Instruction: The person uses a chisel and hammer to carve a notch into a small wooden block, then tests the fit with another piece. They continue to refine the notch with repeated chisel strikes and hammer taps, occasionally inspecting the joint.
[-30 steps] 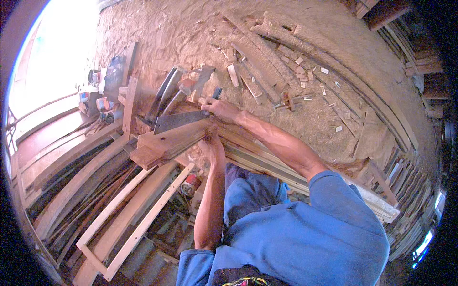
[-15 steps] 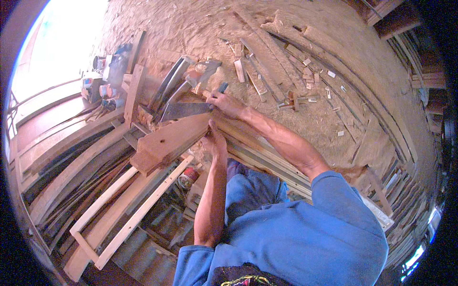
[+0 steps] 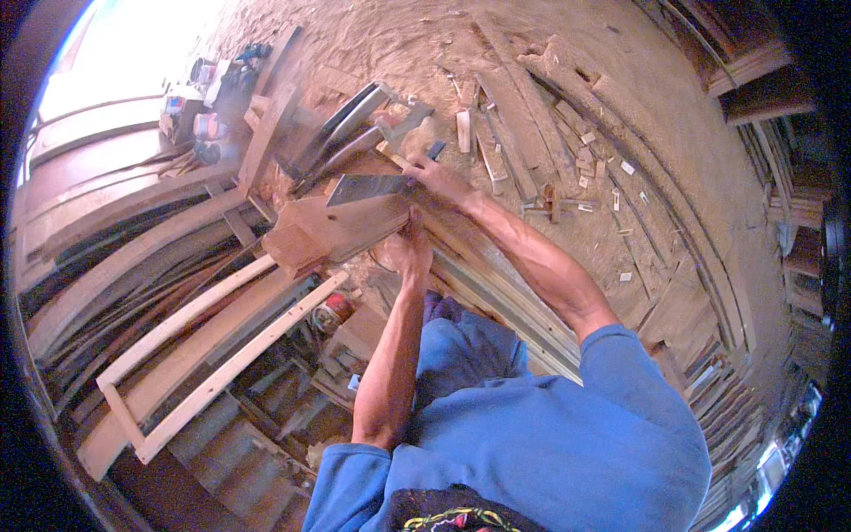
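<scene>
My left hand (image 3: 406, 250) is closed on the near edge of a thick brown wooden board (image 3: 310, 232), which has angled cuts at its left end. My right hand (image 3: 441, 183) is closed at the right end of a tool with a flat dark metal blade (image 3: 362, 188). That blade lies across the far part of the board's face. Its handle is mostly hidden by my fingers, so the exact kind is unclear. A small blue-black piece (image 3: 435, 150) sticks up just beyond my right hand.
A pale wooden frame (image 3: 239, 390) stands at the lower left beside long stacked timbers (image 3: 142, 266). Beyond the board are metal tools (image 3: 350, 133). Wood offcuts (image 3: 585, 160) and shavings cover the floor. Pots (image 3: 209, 127) sit at the upper left, and a red can (image 3: 331, 312) is below the board.
The blade has come over from behind the board's far edge onto its face. Both hands and the board sit slightly farther right in the picture, with the surroundings shifted too.
</scene>
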`<state>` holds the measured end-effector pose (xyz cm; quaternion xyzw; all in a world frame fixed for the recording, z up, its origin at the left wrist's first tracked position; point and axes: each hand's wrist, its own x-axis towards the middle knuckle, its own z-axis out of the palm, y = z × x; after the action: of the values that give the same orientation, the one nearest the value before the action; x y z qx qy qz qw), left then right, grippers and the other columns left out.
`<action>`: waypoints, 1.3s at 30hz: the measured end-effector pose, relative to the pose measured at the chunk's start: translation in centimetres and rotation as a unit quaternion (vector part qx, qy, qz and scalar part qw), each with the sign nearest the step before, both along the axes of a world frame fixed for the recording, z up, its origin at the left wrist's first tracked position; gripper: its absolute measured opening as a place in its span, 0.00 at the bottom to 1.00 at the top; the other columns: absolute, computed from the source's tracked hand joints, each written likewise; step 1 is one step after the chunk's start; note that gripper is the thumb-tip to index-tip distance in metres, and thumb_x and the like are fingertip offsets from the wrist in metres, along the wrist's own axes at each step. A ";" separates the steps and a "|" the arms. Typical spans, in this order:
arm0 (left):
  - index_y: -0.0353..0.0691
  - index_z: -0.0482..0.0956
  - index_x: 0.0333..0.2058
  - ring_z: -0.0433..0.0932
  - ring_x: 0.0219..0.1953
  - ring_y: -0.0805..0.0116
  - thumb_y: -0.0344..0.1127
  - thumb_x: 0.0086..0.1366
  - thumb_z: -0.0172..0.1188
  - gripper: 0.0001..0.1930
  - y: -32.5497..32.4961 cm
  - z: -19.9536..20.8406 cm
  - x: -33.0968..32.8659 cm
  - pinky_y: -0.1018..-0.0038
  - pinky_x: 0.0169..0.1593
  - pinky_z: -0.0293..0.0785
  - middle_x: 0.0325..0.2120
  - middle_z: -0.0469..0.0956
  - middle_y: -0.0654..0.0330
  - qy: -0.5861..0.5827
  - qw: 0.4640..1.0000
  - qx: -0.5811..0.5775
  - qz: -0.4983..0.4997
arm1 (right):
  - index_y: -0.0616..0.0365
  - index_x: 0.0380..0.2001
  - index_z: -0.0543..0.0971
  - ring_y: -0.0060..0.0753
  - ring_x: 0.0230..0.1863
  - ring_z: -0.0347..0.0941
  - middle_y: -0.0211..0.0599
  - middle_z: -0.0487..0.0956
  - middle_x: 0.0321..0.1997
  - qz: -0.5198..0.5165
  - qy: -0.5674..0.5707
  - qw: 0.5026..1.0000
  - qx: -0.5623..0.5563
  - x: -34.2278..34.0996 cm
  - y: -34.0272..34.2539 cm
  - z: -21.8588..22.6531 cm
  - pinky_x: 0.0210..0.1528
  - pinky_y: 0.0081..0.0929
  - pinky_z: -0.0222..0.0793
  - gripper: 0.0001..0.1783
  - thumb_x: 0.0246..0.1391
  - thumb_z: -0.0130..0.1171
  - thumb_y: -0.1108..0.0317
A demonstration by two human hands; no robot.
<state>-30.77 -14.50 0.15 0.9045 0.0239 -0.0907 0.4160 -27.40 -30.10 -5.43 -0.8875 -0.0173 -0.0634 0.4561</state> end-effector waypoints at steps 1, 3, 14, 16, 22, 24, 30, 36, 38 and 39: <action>0.34 0.81 0.48 0.80 0.49 0.52 0.54 0.68 0.58 0.26 0.0 0.1 0.0 0.60 0.56 0.71 0.46 0.83 0.48 0.020 1.000 0.004 0.014 | 0.50 0.50 0.76 0.51 0.51 0.77 0.40 0.73 0.54 0.001 -0.005 1.000 -0.004 0.0 0.0 0.1 0.53 0.41 0.76 0.13 0.62 0.51 0.68; 0.34 0.81 0.48 0.80 0.48 0.52 0.53 0.68 0.58 0.25 0.1 0.0 0.0 0.61 0.55 0.71 0.45 0.83 0.49 0.055 0.997 0.046 0.010 | 0.51 0.50 0.76 0.50 0.52 0.77 0.40 0.73 0.54 0.000 -0.001 1.000 -0.015 0.0 0.0 0.2 0.53 0.40 0.76 0.13 0.63 0.50 0.68; 0.33 0.82 0.45 0.82 0.43 0.51 0.44 0.67 0.61 0.18 -0.4 1.2 0.0 0.59 0.48 0.74 0.41 0.84 0.47 -0.028 0.998 -0.059 -0.002 | 0.57 0.52 0.75 0.55 0.50 0.77 0.47 0.73 0.52 -0.027 0.105 0.993 0.043 0.1 0.4 -0.2 0.51 0.42 0.77 0.17 0.58 0.53 0.74; 0.33 0.82 0.44 0.83 0.43 0.50 0.44 0.67 0.61 0.17 -0.5 1.6 0.0 0.59 0.47 0.75 0.40 0.84 0.46 -0.031 0.996 -0.081 -0.019 | 0.57 0.52 0.74 0.55 0.49 0.78 0.47 0.73 0.51 -0.016 0.023 0.999 -0.043 0.0 0.3 0.0 0.50 0.42 0.77 0.18 0.57 0.54 0.75; 0.34 0.82 0.42 0.82 0.42 0.47 0.42 0.66 0.62 0.16 -0.5 1.6 -0.1 0.59 0.45 0.75 0.39 0.84 0.45 -0.014 0.998 0.051 -0.036 | 0.56 0.52 0.74 0.54 0.49 0.78 0.46 0.73 0.51 -0.012 -0.019 0.996 -0.083 -0.2 0.1 0.0 0.49 0.41 0.78 0.18 0.57 0.54 0.74; 0.34 0.82 0.42 0.82 0.41 0.46 0.42 0.66 0.62 0.15 -0.3 1.2 -0.1 0.58 0.44 0.75 0.38 0.84 0.44 -0.026 0.999 0.009 -0.043 | 0.56 0.52 0.74 0.53 0.49 0.78 0.46 0.73 0.51 -0.011 -0.015 0.996 -0.087 -0.2 0.2 -0.2 0.49 0.41 0.78 0.18 0.57 0.54 0.73; 0.34 0.82 0.42 0.82 0.40 0.44 0.42 0.65 0.63 0.16 0.1 0.0 0.1 0.57 0.43 0.75 0.37 0.84 0.44 -0.088 0.992 -0.065 -0.057 | 0.54 0.51 0.75 0.55 0.49 0.78 0.46 0.73 0.50 -0.010 -0.020 0.998 -0.064 0.0 0.2 -0.2 0.48 0.43 0.78 0.18 0.57 0.54 0.72; 0.35 0.82 0.42 0.82 0.42 0.46 0.42 0.64 0.64 0.15 0.0 -0.4 0.1 0.59 0.45 0.75 0.38 0.83 0.45 -0.023 0.999 0.005 -0.031 | 0.53 0.52 0.72 0.58 0.50 0.76 0.45 0.72 0.51 -0.004 0.003 0.999 -0.041 -0.3 0.3 0.1 0.50 0.45 0.76 0.18 0.57 0.54 0.73; 0.35 0.82 0.42 0.82 0.42 0.46 0.41 0.64 0.64 0.15 0.0 -0.4 0.1 0.59 0.45 0.75 0.38 0.83 0.45 -0.036 0.999 -0.013 -0.037 | 0.53 0.51 0.72 0.58 0.51 0.75 0.45 0.72 0.51 -0.007 -0.024 0.998 -0.061 -0.5 0.2 -0.4 0.50 0.45 0.76 0.17 0.57 0.54 0.73; 0.36 0.82 0.42 0.82 0.42 0.46 0.41 0.64 0.63 0.14 0.1 -0.4 0.0 0.59 0.45 0.75 0.39 0.83 0.45 -0.047 0.998 -0.021 -0.045 | 0.53 0.51 0.72 0.58 0.51 0.75 0.45 0.72 0.51 -0.005 -0.007 0.997 -0.074 -0.6 0.2 -0.6 0.50 0.45 0.76 0.17 0.57 0.54 0.73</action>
<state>-30.74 -14.44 -0.26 0.8991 -0.0381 -0.0673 0.4310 -27.97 -29.89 -6.07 -0.9186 -0.0210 -0.0700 0.3883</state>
